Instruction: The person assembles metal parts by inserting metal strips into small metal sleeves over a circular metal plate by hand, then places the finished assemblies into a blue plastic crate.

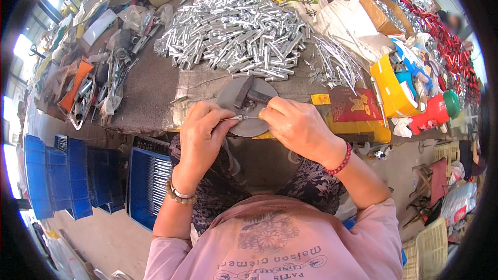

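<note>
While the brown workbench (142, 88) is bearing a heap of silvery metal pieces (236, 33), a round grey disc (249, 128) is lying near its front edge. Over the disc, the left hand (201, 126) is pinching a small metal tube (237, 117) with closed fingertips; the right hand (301, 126), also closed, is gripping a thin rod (251, 117) meeting the tube.

slim silvery metal piece (239, 117); crosswise
</note>
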The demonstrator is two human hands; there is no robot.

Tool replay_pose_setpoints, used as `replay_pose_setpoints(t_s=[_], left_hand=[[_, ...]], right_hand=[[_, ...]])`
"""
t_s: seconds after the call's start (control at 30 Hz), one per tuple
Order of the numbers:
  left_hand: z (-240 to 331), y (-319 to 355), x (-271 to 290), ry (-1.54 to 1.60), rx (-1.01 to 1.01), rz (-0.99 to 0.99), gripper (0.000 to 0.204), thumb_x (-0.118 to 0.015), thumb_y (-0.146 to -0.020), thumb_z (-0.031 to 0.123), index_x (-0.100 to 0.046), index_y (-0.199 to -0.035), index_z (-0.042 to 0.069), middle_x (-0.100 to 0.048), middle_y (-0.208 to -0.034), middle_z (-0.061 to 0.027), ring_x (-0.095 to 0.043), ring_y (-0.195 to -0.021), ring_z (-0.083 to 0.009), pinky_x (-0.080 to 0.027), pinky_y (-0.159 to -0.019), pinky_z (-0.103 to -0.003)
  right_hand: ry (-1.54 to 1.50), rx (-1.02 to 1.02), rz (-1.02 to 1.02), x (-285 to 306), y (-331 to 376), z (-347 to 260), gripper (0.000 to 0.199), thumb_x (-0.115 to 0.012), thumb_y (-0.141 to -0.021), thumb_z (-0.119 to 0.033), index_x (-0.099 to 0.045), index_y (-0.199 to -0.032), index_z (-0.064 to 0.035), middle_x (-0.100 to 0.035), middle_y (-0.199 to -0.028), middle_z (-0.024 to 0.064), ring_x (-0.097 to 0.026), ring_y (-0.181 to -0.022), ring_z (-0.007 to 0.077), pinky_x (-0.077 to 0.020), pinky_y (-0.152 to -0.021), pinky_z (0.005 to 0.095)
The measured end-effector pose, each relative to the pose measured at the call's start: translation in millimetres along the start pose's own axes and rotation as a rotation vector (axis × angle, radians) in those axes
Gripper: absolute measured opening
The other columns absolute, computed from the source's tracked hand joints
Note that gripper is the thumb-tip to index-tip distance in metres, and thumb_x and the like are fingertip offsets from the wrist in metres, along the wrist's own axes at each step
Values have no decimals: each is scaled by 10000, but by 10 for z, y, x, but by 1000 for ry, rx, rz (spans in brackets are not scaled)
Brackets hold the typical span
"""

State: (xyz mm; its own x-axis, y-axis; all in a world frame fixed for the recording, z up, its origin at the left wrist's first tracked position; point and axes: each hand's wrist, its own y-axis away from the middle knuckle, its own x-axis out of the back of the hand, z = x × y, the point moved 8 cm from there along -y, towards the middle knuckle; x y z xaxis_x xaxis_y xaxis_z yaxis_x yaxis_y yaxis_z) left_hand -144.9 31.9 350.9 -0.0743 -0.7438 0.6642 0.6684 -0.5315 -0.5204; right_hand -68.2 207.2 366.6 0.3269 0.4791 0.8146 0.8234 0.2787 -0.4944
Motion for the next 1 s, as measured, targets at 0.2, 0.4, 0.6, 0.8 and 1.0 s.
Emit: replay_pose_setpoints(t_s=[0.2,0.4,0.6,0.8,1.0], left_hand=[[36,25,-6,-15,-26,26,191,-897,-804,78,-804,-971,65,-682,-920,-70,-647,-882,-306,-523,-780,-420],[39,22,-65,57,16,12,189,-889,-808,53,-815,-982,63,-678,-912,-80,-656,-883,-290,-519,-785,-395],[29,16,-52,69,38,-18,193,-891,-798,23,-809,-970,52,-666,-898,-85,-654,-868,-279,-516,-770,-383],[58,25,-39,60,36,8,211,-904,-782,14,-795,-957,54,-656,-879,-80,-645,-843,-288,-517,-739,-390],[74,19,-57,63,41,5,211,-900,-787,11,-793,-964,50,-656,-886,-86,-648,-850,-296,-523,-742,-392]], right_hand=[[-2,21,-23,-12,0,-1,93,-700,-909,-56,-612,-928,-76,-571,-940,101,-714,-833,303,-595,-676,432],[-52,33,-51,-17,-8,5,83,-693,-895,-61,-621,-937,-67,-598,-972,105,-719,-851,314,-601,-697,438],[-16,33,-72,-76,-7,-18,167,-716,-891,-41,-693,-1053,-70,-629,-972,89,-713,-856,303,-594,-712,410],[62,-309,230,617,230,719,185,-728,-908,-59,-762,-1083,-105,-710,-1020,117,-747,-905,344,-611,-780,441],[63,-642,114,748,585,1340,103,-775,-886,-97,-779,-980,-55,-723,-1009,147,-744,-908,361,-590,-799,446]])
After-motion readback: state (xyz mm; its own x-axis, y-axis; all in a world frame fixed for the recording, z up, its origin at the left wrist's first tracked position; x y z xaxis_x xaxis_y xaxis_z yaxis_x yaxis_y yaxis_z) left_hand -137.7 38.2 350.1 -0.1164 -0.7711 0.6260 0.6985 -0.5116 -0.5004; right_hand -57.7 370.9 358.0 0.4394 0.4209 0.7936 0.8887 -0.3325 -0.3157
